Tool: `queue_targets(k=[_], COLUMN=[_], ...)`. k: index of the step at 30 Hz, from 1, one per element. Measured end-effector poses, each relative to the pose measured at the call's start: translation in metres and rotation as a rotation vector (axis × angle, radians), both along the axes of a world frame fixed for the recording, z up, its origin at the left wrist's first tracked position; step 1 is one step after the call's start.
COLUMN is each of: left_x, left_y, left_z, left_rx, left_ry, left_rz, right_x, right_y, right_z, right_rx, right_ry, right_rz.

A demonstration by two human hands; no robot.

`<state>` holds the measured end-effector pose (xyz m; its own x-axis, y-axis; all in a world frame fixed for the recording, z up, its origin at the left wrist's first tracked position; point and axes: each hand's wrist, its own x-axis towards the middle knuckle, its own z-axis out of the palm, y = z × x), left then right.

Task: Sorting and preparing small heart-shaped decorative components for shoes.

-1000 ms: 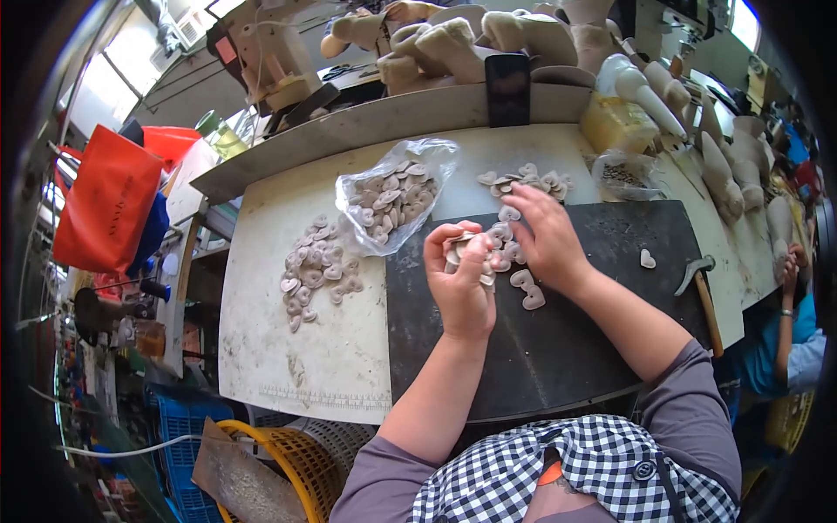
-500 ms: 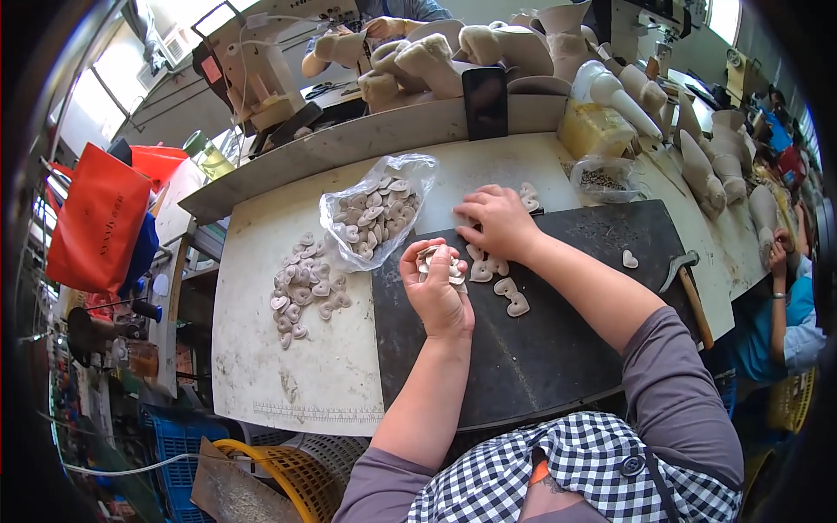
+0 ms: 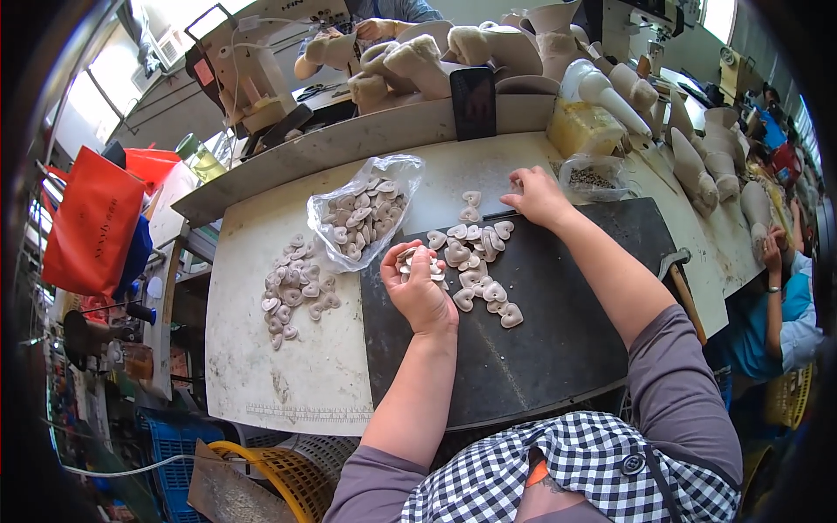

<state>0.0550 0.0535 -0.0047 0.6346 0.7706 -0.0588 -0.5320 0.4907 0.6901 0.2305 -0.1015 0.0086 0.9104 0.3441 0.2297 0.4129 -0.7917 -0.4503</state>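
My left hand (image 3: 425, 295) is closed around a handful of pale beige heart-shaped patches (image 3: 410, 265), held over the upper left of the black mat (image 3: 558, 322). My right hand (image 3: 542, 200) hovers by the mat's far edge with fingers bent and apart, and I see nothing between them. A thin dark rod (image 3: 499, 215) lies just left of its thumb. Between my hands several heart patches (image 3: 475, 254) are scattered on the mat, and a couple (image 3: 471, 206) sit beyond it. More fill a clear plastic bag (image 3: 411, 174), with a loose pile (image 3: 292, 288) on the white tabletop.
A hammer (image 3: 684, 292) lies at the mat's right edge. Behind stand a phone (image 3: 473, 103), a yellowish container (image 3: 582, 129) and a bag of small dark bits (image 3: 595, 178). Fleece-lined boot parts (image 3: 423, 65) are heaped beyond the board (image 3: 349, 142). Other people work at the back and right.
My right hand has moved right, away from the patches, uncovering several hearts on the mat. My left hand keeps its handful and has shifted slightly left in view, as has the whole scene.
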Motion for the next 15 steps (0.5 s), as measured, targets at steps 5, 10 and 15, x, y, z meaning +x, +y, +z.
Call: queue_targets(k=[5, 10, 15], left_x=[0.001, 0.0, 0.001], left_y=[-0.001, 0.001, 0.0], left_z=[0.0, -0.001, 0.002], left_rx=[0.002, -0.011, -0.022], left_ry=[0.011, 0.013, 0.009], left_rz=[-0.003, -0.001, 0.019], right_x=[0.02, -0.001, -0.051], right_y=[0.008, 0.048, 0.044], right_z=[0.007, -0.001, 0.005], right_rx=[0.029, 0.118, 0.109], right_ry=[0.236, 0.209, 0.021], right_rz=[0.164, 0.462, 0.732])
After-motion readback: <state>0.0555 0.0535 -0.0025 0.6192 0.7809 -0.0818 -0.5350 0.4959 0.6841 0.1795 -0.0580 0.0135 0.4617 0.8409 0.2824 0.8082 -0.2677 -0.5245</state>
